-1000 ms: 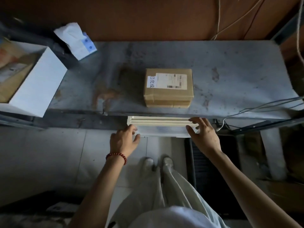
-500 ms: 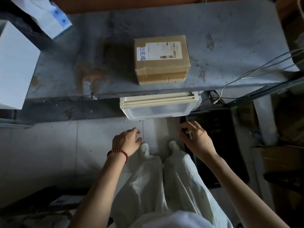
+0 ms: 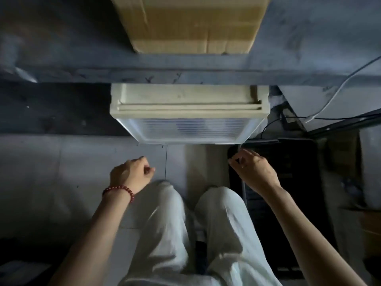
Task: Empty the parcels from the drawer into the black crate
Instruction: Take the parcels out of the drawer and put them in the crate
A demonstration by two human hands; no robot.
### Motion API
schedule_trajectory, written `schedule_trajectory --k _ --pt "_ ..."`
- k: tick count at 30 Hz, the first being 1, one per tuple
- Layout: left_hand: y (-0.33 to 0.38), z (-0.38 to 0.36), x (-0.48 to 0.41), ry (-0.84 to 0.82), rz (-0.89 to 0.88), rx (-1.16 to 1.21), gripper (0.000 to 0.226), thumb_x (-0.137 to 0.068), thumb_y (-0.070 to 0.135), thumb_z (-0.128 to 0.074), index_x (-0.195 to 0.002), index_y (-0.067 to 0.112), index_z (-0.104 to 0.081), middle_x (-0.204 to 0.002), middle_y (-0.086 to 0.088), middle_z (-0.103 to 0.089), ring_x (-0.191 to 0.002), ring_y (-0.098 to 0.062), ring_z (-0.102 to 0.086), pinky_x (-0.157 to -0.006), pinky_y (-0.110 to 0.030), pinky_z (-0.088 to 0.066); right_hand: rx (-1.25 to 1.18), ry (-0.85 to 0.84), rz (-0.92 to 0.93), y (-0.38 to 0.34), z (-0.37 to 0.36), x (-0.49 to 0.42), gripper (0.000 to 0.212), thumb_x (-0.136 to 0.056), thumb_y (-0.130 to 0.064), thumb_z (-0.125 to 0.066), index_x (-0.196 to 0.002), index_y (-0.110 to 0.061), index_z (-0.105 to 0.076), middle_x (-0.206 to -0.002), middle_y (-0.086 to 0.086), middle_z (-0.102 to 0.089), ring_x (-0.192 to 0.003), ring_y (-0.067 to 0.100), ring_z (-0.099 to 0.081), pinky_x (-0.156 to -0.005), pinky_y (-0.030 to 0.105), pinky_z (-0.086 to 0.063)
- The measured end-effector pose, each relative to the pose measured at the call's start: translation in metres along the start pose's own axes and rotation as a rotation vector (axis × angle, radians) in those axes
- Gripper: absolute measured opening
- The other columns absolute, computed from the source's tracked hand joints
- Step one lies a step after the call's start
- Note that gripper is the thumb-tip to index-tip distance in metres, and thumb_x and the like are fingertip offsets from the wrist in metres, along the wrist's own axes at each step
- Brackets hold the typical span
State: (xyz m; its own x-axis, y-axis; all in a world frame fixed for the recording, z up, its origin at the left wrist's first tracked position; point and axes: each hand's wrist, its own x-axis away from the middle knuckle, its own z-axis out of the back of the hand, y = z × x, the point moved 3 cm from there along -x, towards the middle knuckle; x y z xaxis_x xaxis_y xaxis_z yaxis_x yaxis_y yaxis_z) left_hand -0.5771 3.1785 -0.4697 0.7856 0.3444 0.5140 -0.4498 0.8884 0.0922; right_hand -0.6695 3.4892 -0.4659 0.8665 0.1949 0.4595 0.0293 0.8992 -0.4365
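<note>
- Head view, looking straight down: the left hand (image 3: 129, 174) hangs over the floor (image 3: 51, 172), in front of the left knee. Its fingers (image 3: 147, 170) are loosely curled and released, and they hold nothing. A red bead bracelet (image 3: 119, 189) is on this wrist.
- The right hand (image 3: 255, 172) is over the near-left corner of the black crate (image 3: 288, 182). Its fingers (image 3: 237, 159) are curled, with the tips close together. A thin pale cord (image 3: 244, 186) passes just beside them, but I cannot tell if they pinch it or hold nothing.
- The drawer (image 3: 189, 131) is ahead of both hands, between them and apart from the fingers. It hangs under the edge of the desk (image 3: 61, 48). It has a cream top and a ribbed translucent front, and what is inside cannot be made out.
- A cardboard parcel (image 3: 191, 23) lies on the desk, further beyond the drawer and straight ahead of the fingers.
- The black crate stands on the floor, under and to the right of the right fingers. Its inside is too dark to see.
- A white cable (image 3: 340, 87) runs across the desk, far ahead and to the right of the right hand.
- Legs in pale trousers (image 3: 169, 223) are between the two forearms.
</note>
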Motion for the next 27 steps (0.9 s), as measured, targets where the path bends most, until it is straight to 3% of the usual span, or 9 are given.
schedule_trajectory --k 3,6,12,15,19,21,23,25,27 --pt "-0.038 -0.05 -0.026 -0.021 0.087 0.001 0.026 -0.09 0.051 -0.051 -0.082 0.027 -0.053 -0.098 0.003 -0.07 -0.093 -0.022 -0.064 -0.069 -0.027 -0.043 -0.057 -0.019 -0.045 0.043 -0.047 -0.026 0.004 -0.086 -0.038 -0.061 -0.086 -0.036 -0.065 -0.085 -0.009 -0.061 -0.088 0.019 -0.063 -0.067 0.031 -0.045" --pt "-0.055 -0.091 -0.057 0.005 0.107 0.053 0.024 -0.091 0.047 -0.053 -0.079 0.026 -0.052 -0.098 0.004 -0.07 -0.092 -0.022 -0.063 -0.074 -0.029 -0.047 -0.096 0.02 -0.051 0.069 -0.087 -0.058 0.013 -0.087 -0.042 -0.062 -0.094 -0.033 -0.068 -0.091 -0.006 -0.068 -0.092 0.02 -0.064 -0.072 0.034 -0.05" --pt "-0.025 -0.135 -0.119 0.349 0.066 0.076 0.036 -0.086 0.062 -0.047 -0.076 0.028 -0.052 -0.078 0.009 -0.062 -0.078 -0.022 -0.06 -0.066 -0.028 -0.04 -0.143 0.154 -0.015 0.087 -0.144 -0.114 0.029 -0.085 -0.053 -0.061 -0.085 -0.024 -0.066 -0.087 0.003 -0.071 -0.088 0.025 -0.066 -0.075 0.037 -0.053" --pt "-0.016 -0.152 -0.125 0.444 0.031 0.165 0.039 -0.086 0.063 -0.046 -0.08 0.026 -0.054 -0.081 0.007 -0.065 -0.083 -0.024 -0.062 -0.067 -0.029 -0.04 -0.207 0.195 -0.026 0.091 -0.168 -0.117 0.034 -0.085 -0.054 -0.062 -0.084 -0.021 -0.065 -0.081 0.004 -0.068 -0.085 0.025 -0.065 -0.074 0.034 -0.051" --pt "-0.027 -0.17 -0.11 0.242 0.031 0.266 0.036 -0.085 0.062 -0.052 -0.08 0.027 -0.057 -0.092 0.007 -0.065 -0.095 -0.023 -0.062 -0.078 -0.029 -0.045 -0.364 0.173 -0.098 0.099 -0.185 -0.094 0.035 -0.084 -0.053 -0.065 -0.086 -0.018 -0.068 -0.079 -0.002 -0.067 -0.087 0.019 -0.064 -0.076 0.029 -0.048" --pt "-0.032 -0.176 -0.109 0.178 0.022 0.359 0.036 -0.084 0.062 -0.054 -0.082 0.026 -0.06 -0.093 0.005 -0.065 -0.095 -0.023 -0.061 -0.079 -0.03 -0.046 -0.46 0.146 -0.161 0.102 -0.189 -0.092 0.041 -0.083 -0.053 -0.067 -0.097 -0.015 -0.071 -0.089 0.001 -0.069 -0.093 0.02 -0.065 -0.086 0.039 -0.054" --pt "-0.032 -0.183 -0.116 0.09 0.055 0.648 0.041 -0.085 0.059 -0.057 -0.094 0.019 -0.063 -0.099 -0.002 -0.065 -0.097 -0.021 -0.059 -0.075 -0.026 -0.044 -0.652 0.098 -0.21 0.097 -0.188 -0.101 0.049 -0.082 -0.051 -0.068 -0.103 -0.007 -0.07 -0.095 0.006 -0.067 -0.093 0.021 -0.064 -0.092 0.046 -0.054" --pt "-0.023 -0.188 -0.121 -0.148 0.097 1.021 0.049 -0.087 0.056 -0.056 -0.122 0.021 -0.055 -0.115 -0.007 -0.062 -0.102 -0.018 -0.056 -0.078 -0.023 -0.044 -0.859 0.006 -0.253 0.083 -0.19 -0.11 0.053 -0.081 -0.047 -0.07 -0.105 0.0 -0.068 -0.098 0.011 -0.063 -0.094 0.02 -0.06 -0.084 0.041 -0.052" --pt "-0.014 -0.193 -0.127 -0.273 0.119 1.121 0.065 -0.083 0.063 -0.054 -0.136 0.027 -0.046 -0.131 -0.004 -0.055 -0.11 -0.019 -0.055 -0.092 -0.032 -0.043 -0.951 -0.074 -0.246 0.067 -0.195 -0.118 0.046 -0.082 -0.041 -0.072 -0.104 0.0 -0.068 -0.1 0.011 -0.063 -0.086 0.017 -0.063 -0.068 0.03 -0.052"
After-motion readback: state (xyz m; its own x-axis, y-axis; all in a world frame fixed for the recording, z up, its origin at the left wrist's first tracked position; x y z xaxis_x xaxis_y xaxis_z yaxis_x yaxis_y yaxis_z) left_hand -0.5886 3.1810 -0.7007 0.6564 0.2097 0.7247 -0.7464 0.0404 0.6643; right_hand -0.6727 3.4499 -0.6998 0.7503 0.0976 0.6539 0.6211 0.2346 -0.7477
